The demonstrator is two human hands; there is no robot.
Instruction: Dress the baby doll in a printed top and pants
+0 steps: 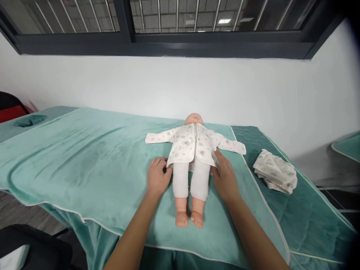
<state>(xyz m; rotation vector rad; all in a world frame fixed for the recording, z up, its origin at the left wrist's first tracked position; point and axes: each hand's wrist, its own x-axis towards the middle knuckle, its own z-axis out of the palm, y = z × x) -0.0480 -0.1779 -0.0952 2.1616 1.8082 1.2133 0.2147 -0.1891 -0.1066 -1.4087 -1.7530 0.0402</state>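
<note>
A baby doll (181, 215) lies on its back, head toward the wall and bare feet toward me. It wears a white baby jacket (182, 144) with small printed figures; the front edges meet near the middle, and both sleeves stretch out sideways. White covering (180, 180) wraps its legs down to the shins. My left hand (158, 175) is closed at the jacket's lower left corner, thumb and fingers curled at the hem. At the opposite lower corner, my right hand (225, 176) pinches the hem between thumb and fingers; its fingertips are partly hidden by the cloth.
A light green blanket (84, 161) covers the bed under the doll. Folded printed cloth (275, 171) sits to the right on a darker green quilted cover (306, 213). Behind stands a white wall (112, 82) below a dark-framed window (180, 47). A black seat (36, 243) is at lower left.
</note>
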